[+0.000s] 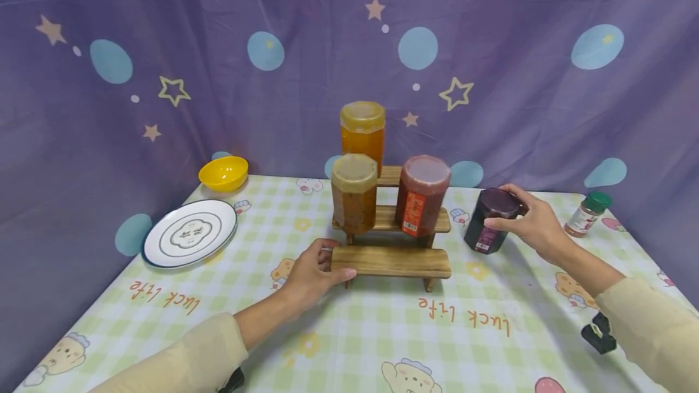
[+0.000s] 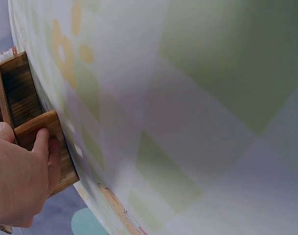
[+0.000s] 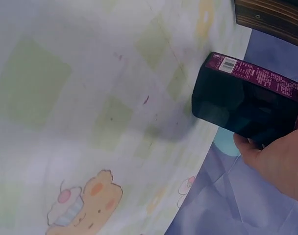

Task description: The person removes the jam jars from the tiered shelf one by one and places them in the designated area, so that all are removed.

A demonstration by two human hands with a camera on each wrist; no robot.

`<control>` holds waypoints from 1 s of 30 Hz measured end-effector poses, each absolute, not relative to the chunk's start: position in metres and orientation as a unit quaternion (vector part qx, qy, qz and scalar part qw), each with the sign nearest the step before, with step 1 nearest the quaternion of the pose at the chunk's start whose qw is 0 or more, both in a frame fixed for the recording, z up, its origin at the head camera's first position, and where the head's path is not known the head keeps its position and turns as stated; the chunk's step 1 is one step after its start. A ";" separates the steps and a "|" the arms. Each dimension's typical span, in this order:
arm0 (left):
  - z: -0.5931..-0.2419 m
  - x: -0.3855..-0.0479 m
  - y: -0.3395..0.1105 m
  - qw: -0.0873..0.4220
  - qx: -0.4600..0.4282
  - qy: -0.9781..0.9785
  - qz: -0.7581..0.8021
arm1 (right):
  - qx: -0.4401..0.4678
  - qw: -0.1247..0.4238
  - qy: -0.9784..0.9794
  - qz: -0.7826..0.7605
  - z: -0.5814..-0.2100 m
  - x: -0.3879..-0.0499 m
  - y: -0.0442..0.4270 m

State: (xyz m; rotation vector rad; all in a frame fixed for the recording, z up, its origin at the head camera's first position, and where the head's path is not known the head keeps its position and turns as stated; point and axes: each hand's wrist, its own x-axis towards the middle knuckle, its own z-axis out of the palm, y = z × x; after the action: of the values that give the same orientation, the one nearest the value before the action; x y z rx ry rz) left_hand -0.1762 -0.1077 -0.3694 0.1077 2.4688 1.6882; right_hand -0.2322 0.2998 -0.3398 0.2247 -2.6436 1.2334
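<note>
A three-step wooden rack (image 1: 393, 261) stands on the table. My left hand (image 1: 310, 273) grips the left end of its lowest step; the left wrist view shows the fingers against the rack's side (image 2: 65, 161). In my right hand (image 1: 535, 226) is a dark purple jar (image 1: 486, 226), held between thumb and fingers to the right of the rack. The right wrist view shows its purple label (image 3: 259, 76); whether its base touches the cloth I cannot tell. An orange jar (image 1: 363, 141) stands on the top step. The middle step bears a brown jar (image 1: 354, 199) and a red jar (image 1: 423, 199).
At the left lie a white plate (image 1: 164, 241) with a dark rim and, behind it, a yellow bowl (image 1: 224, 174). A green-capped spice bottle (image 1: 587, 214) stands beyond my right hand. A checked cloth (image 1: 360, 332) covers the table, and a purple curtain (image 1: 327, 29) hangs behind.
</note>
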 end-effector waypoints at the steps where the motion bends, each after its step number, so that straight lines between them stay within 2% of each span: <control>1: -0.370 -0.176 -0.108 0.074 0.036 0.823 0.562 | 0.077 0.101 -0.897 0.423 -0.339 -0.232 0.301; 7: -0.370 -0.176 -0.108 0.076 0.040 0.822 0.563 | 0.065 0.010 -0.899 0.434 -0.326 -0.235 0.308; 10: -0.370 -0.175 -0.108 0.078 0.040 0.822 0.563 | 0.065 -0.009 -0.899 0.434 -0.308 -0.240 0.310; 20: -0.370 -0.175 -0.108 0.079 0.041 0.820 0.566 | 0.078 0.038 -0.896 0.435 -0.235 -0.252 0.284; 30: -0.370 -0.177 -0.109 0.077 0.043 0.821 0.564 | 0.113 0.054 -0.892 0.434 -0.215 -0.259 0.247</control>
State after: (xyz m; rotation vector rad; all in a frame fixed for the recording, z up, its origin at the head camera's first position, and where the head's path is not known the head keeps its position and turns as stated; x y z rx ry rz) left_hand -0.1767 -0.1093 -0.3705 0.1299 2.4605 1.6903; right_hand -0.2595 0.2474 -0.2151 0.3447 -2.7102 1.3194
